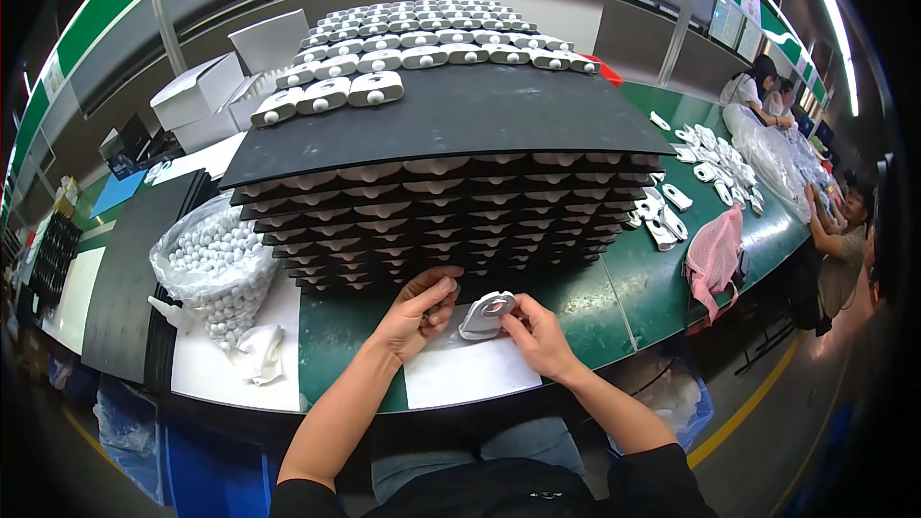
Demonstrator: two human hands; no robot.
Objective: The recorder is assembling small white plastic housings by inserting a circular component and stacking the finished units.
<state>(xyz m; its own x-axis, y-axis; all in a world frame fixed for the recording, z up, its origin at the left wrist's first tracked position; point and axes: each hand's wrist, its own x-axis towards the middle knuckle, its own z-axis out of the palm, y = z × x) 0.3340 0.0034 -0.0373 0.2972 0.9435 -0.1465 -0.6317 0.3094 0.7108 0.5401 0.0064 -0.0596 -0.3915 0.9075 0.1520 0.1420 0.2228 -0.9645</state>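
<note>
Over a white sheet (470, 379) at the front of the green table, my right hand (539, 338) grips a flat white plastic part (475, 322) with a rounded end and a round opening. Thumb and fingers hold its right edge. Just left of the part, my left hand (422, 312) is closed in a pinch; whatever its fingertips hold is too hidden to name. Beyond both hands rises a tall stack of black boards (537, 115). Similar white parts with round knobs stand in rows on the top board, such as one white part (377, 89) at its near left.
A clear bag of white balls (216, 254) and a crumpled white cloth (259, 355) lie to the left, beside more black boards (125, 278). Loose white parts (715, 163) and a pink mesh cloth (715, 254) are on the right. Other people (758, 86) sit at the far right.
</note>
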